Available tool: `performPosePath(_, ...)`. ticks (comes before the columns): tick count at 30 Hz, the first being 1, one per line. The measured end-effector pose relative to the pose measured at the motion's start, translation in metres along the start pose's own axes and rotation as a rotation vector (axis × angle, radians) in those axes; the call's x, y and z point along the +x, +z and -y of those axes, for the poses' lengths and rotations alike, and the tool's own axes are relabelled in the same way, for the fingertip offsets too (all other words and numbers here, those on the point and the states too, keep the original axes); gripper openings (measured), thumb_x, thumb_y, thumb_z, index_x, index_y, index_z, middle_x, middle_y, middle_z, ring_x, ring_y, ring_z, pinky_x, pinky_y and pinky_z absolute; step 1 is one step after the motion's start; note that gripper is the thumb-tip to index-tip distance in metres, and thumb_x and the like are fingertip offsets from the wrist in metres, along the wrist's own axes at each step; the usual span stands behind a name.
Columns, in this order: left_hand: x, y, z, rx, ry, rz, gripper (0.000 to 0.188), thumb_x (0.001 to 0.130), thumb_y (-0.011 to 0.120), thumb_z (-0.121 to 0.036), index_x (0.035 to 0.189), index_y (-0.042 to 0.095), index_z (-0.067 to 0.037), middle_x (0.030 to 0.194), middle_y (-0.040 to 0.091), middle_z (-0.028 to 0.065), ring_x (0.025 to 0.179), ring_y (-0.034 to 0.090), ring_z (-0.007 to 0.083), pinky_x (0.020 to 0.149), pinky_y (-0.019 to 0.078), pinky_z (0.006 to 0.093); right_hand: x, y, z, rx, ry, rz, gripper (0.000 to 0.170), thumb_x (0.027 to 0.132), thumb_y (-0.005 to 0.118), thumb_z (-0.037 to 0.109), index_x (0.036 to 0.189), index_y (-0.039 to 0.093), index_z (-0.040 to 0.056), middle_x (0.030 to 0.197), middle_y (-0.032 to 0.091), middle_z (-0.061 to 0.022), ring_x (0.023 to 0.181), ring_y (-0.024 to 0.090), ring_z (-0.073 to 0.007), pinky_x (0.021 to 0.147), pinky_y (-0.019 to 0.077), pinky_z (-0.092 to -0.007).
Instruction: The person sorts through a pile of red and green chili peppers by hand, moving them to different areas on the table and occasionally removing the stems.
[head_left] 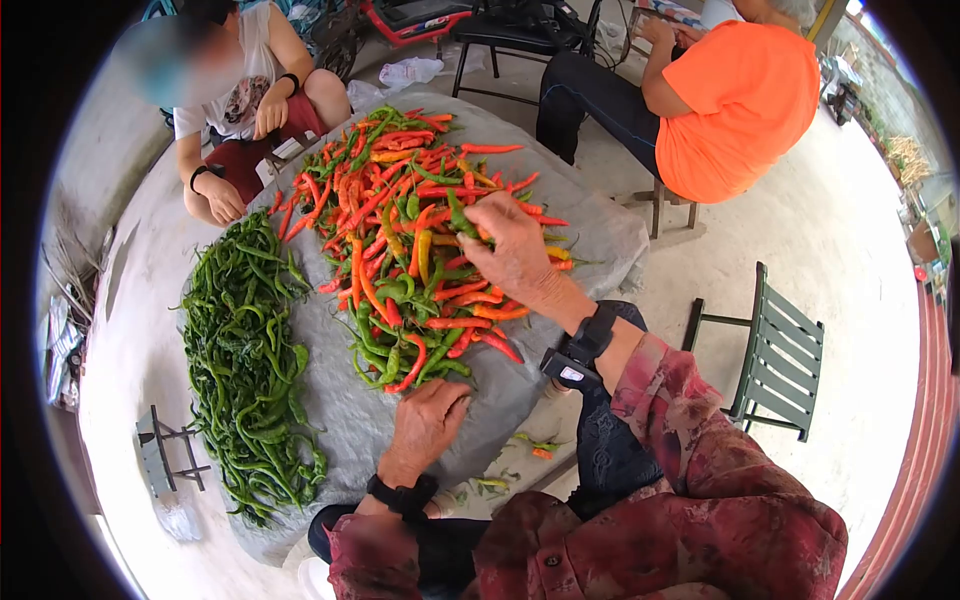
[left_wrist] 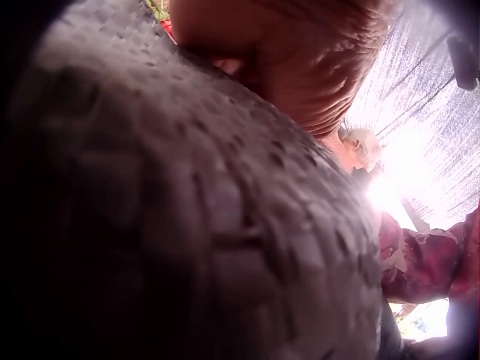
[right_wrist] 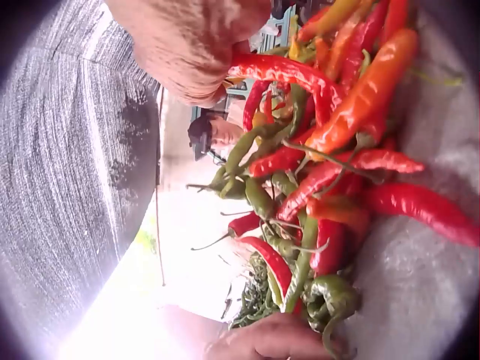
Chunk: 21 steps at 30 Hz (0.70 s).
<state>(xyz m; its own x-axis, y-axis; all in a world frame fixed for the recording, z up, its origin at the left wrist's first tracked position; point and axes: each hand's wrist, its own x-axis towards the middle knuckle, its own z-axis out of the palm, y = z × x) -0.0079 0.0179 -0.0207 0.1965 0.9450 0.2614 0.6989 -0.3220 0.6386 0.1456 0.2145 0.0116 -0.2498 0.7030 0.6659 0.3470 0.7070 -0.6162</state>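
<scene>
- Head view: the right hand (head_left: 515, 250) pinched a green pepper (head_left: 460, 213) between thumb and fingers, above the right side of the mixed heap (head_left: 400, 250); a fingertip hold probably suited so slim a body. The left hand (head_left: 425, 430) lay at the heap's near edge, fingers bent, perhaps to be close to the nearest peppers; I cannot tell whether it grasped one. The green heap (head_left: 245, 370) lay to the left, a strip of grey sheet (head_left: 345, 430) dividing the two, which made the colours easy to tell apart.
- Left wrist view: a dark textured surface (left_wrist: 195, 225) hid most of the work, so the left hand's grip could not be told.
- Right wrist view: the right hand's fingertips were hidden beside the heap, and the left hand was near a curled green pepper (right_wrist: 330, 296), its grip unclear.
</scene>
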Motion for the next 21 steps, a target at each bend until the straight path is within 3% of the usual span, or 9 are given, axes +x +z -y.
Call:
performPosePath(5, 0.004, -0.007, -0.010, -0.142, -0.096, -0.020, 0.005, 0.083, 0.065, -0.004, 0.088, 0.065, -0.004, 0.081, 0.064, 0.0116, 0.068, 0.063, 0.0275, 0.063, 0.0513, 0.0360, -0.013, 0.029, 0.022, 0.104, -0.421, 0.172, 0.037, 0.075, 0.073, 0.004, 0.110, 0.064, 0.0042, 0.102, 0.057, -0.0098, 0.090, 0.061, -0.0264, 0.075, 0.0524, -0.0358)
performPosePath(8, 0.007, -0.018, -0.011, -0.268, -0.148, -0.128, 0.010, 0.089, 0.063, -0.006, 0.098, 0.063, -0.002, 0.082, 0.064, 0.0104, 0.066, 0.063, 0.0201, 0.062, 0.0518, 0.0316, -0.026, 0.031, 0.039, 0.163, -0.432, 0.296, 0.046, 0.074, 0.072, 0.002, 0.118, 0.062, 0.0065, 0.103, 0.057, -0.0089, 0.094, 0.060, -0.0267, 0.078, 0.0533, -0.0369)
performPosePath(10, 0.011, -0.025, -0.010, -0.655, -0.260, -0.461, 0.021, 0.093, 0.061, -0.009, 0.111, 0.057, 0.000, 0.088, 0.063, 0.0085, 0.072, 0.062, 0.0142, 0.066, 0.0518, 0.0278, -0.030, 0.030, 0.042, 0.165, -0.453, 0.351, 0.052, 0.074, 0.071, 0.000, 0.125, 0.059, 0.0080, 0.105, 0.058, -0.0090, 0.096, 0.060, -0.0277, 0.080, 0.0537, -0.0371)
performPosePath(11, 0.016, -0.029, -0.007, -0.650, -0.260, -0.460, 0.021, 0.093, 0.061, -0.009, 0.111, 0.057, 0.000, 0.088, 0.063, 0.0085, 0.072, 0.062, 0.0142, 0.066, 0.0518, 0.0278, -0.031, 0.030, 0.045, 0.235, -0.444, 0.368, 0.056, 0.074, 0.071, 0.001, 0.128, 0.056, 0.0089, 0.107, 0.059, -0.0094, 0.097, 0.060, -0.0282, 0.082, 0.0534, -0.0372)
performPosePath(13, 0.029, -0.036, -0.002, -0.590, -0.233, -0.653, 0.028, 0.096, 0.059, -0.010, 0.120, 0.051, 0.000, 0.097, 0.060, 0.0069, 0.078, 0.060, 0.0125, 0.069, 0.0518, 0.0258, -0.030, 0.024, 0.052, 0.363, -0.411, 0.497, 0.065, 0.078, 0.069, 0.003, 0.138, 0.045, 0.0095, 0.110, 0.060, -0.0138, 0.102, 0.061, -0.0313, 0.088, 0.0527, -0.0394)
performPosePath(16, 0.038, -0.039, 0.002, -0.442, -0.243, -0.553, 0.027, 0.096, 0.059, -0.012, 0.119, 0.052, -0.001, 0.098, 0.057, 0.0054, 0.079, 0.058, 0.0113, 0.072, 0.0495, 0.0282, -0.028, 0.014, 0.058, 0.481, -0.319, 0.587, 0.068, 0.079, 0.070, 0.005, 0.140, 0.041, 0.0097, 0.110, 0.060, -0.0140, 0.100, 0.062, -0.0314, 0.087, 0.0531, -0.0397)
performPosePath(17, 0.038, -0.039, 0.003, -0.444, -0.248, -0.558, 0.027, 0.096, 0.059, -0.012, 0.119, 0.052, -0.001, 0.098, 0.057, 0.0054, 0.079, 0.058, 0.0113, 0.072, 0.0495, 0.0282, -0.029, 0.017, 0.058, 0.441, -0.369, 0.442, 0.054, 0.083, 0.068, 0.006, 0.133, 0.048, 0.0080, 0.104, 0.063, -0.0123, 0.092, 0.064, -0.0300, 0.080, 0.0540, -0.0379)
performPosePath(18, 0.035, -0.036, 0.007, -0.243, -0.229, -0.523, 0.028, 0.091, 0.062, -0.010, 0.117, 0.054, -0.003, 0.098, 0.057, 0.0071, 0.080, 0.060, 0.0164, 0.070, 0.0507, 0.0314, -0.029, 0.019, 0.055, 0.444, -0.369, 0.461, 0.054, 0.083, 0.068, 0.006, 0.133, 0.048, 0.0080, 0.104, 0.063, -0.0123, 0.092, 0.064, -0.0300, 0.080, 0.0540, -0.0379)
performPosePath(21, 0.028, -0.027, 0.016, 0.205, -0.171, -0.420, 0.034, 0.080, 0.070, -0.004, 0.113, 0.059, -0.007, 0.100, 0.058, 0.0113, 0.081, 0.066, 0.0283, 0.065, 0.0533, 0.0403, -0.009, 0.001, 0.031, 0.327, -0.126, 0.131, 0.027, 0.087, 0.065, 0.008, 0.114, 0.060, 0.0053, 0.090, 0.063, -0.0111, 0.075, 0.063, -0.0292, 0.067, 0.0520, -0.0362)
